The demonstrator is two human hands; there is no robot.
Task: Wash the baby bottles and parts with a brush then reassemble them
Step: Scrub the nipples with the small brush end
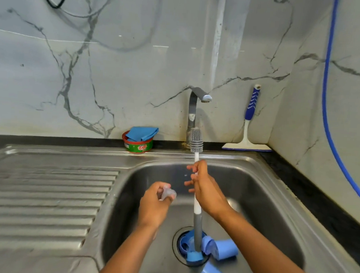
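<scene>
Your left hand (153, 204) pinches a small clear teat (168, 193) between thumb and fingertips, raised over the sink (130, 196) basin. I judge you hold it there so that drips fall into the basin and the brush can get at it. It is blurred, so I cannot tell which way its tip faces.

Your right hand (205, 187) grasps the brush (197, 210) on its white shaft. The thumb side wraps the shaft, while several fingers stick out to the left, near the teat but apart from it.

The brush's long axis runs almost straight up the picture. Its grey bristle head points away from you, in front of the tap (194, 103). Its blue butt end points back toward you, over the drain (176, 246). I cannot tell whether that end touches anything.

The bristles point away from the teat, so you would need to turn or tip the brush before scrubbing.

Other blue parts (226, 249) lie on the basin floor around the drain, where they stay within reach and can drain. No water shows at the spout.
</scene>
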